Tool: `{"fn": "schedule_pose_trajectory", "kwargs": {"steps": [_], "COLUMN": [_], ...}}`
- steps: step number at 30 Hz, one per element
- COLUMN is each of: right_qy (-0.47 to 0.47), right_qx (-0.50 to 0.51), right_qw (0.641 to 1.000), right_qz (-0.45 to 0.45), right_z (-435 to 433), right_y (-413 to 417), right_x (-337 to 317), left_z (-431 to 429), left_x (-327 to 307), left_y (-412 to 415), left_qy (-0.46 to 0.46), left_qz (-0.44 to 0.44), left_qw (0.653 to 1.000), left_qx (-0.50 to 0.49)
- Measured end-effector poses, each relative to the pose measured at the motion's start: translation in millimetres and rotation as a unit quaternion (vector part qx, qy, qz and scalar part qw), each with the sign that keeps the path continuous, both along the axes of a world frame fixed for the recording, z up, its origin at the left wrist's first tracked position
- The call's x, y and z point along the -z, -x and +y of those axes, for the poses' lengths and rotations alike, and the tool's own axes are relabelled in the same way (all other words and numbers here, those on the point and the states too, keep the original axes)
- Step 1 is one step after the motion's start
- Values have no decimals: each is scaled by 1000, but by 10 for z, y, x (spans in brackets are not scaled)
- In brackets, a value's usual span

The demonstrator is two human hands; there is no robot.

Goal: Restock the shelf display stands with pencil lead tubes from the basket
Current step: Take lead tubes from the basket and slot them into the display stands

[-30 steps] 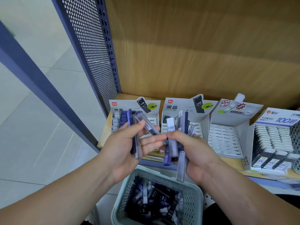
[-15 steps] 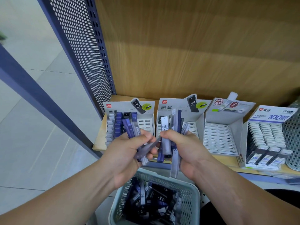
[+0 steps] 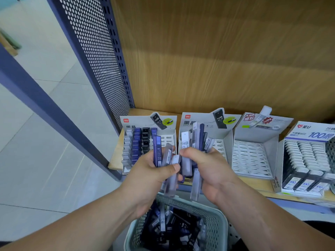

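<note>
My left hand (image 3: 148,175) grips a few pencil lead tubes, a dark blue one (image 3: 157,151) and clear grey ones beside it. My right hand (image 3: 208,167) grips a bigger bunch of tubes (image 3: 196,140) that stick up and down out of the fist. Both hands meet above a pale green mesh basket (image 3: 216,225) with several more tubes inside. Behind the hands, on the wooden shelf, stand the left display stand (image 3: 139,140), partly filled with grey, blue and black tubes, and a second stand (image 3: 219,144) half hidden by my right hand.
A third stand (image 3: 252,156) with bare slots and a fourth stand (image 3: 308,160) full of white-capped tubes sit to the right. A perforated blue shelf side panel (image 3: 94,51) and a blue post (image 3: 45,104) rise at the left over a tiled floor.
Both hands stay together over the basket. A clear tube held slanted between the hands now stands more upright at my left thumb. The view has shifted slightly.
</note>
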State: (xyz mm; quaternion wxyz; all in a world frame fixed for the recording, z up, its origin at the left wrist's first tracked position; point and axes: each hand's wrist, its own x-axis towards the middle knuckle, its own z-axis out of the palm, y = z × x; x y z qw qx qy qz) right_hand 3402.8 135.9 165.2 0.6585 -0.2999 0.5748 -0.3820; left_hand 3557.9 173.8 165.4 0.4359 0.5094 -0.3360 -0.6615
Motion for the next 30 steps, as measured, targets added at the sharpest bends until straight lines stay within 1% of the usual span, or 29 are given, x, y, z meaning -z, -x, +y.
{"fn": "schedule_pose_trajectory", "kwargs": {"steps": [3,6,9,11,13,17,22,27,30], "right_qy": [-21,-20,-14,-20,-18,-23,-19,1,13], "right_qx": [-9,-7,-20,-23,-26,-10,11,15,11], "right_qw": [1000,1000,1000,999,999,1000,1000,1000,1000], "right_qz": [17,15,9,26,29,8,-8,-27,-26], "right_z": [39,50,54,56,45,25,9,-46,-64], "right_y": [0,72,160,214,271,362,434,461,447], "right_x": [36,19,-11,-29,-45,-70,-93,-197,-235], "left_z": [3,-21,-53,-86,-135,-278,-490,-652,-859], "left_x": [15,38,61,84,123,221,236,169,159], "left_y": [18,52,90,93,81,54,-55,-288,-405], "left_qy": [0,-5,-26,-39,-39,-38,-6,33,76], "left_qz": [-6,-16,-12,-21,-50,-99,-149,-240,-301], "left_qw": [1000,1000,1000,999,998,993,985,964,944], "left_qx": [15,22,13,10,0,-47,-91,-105,-114]}}
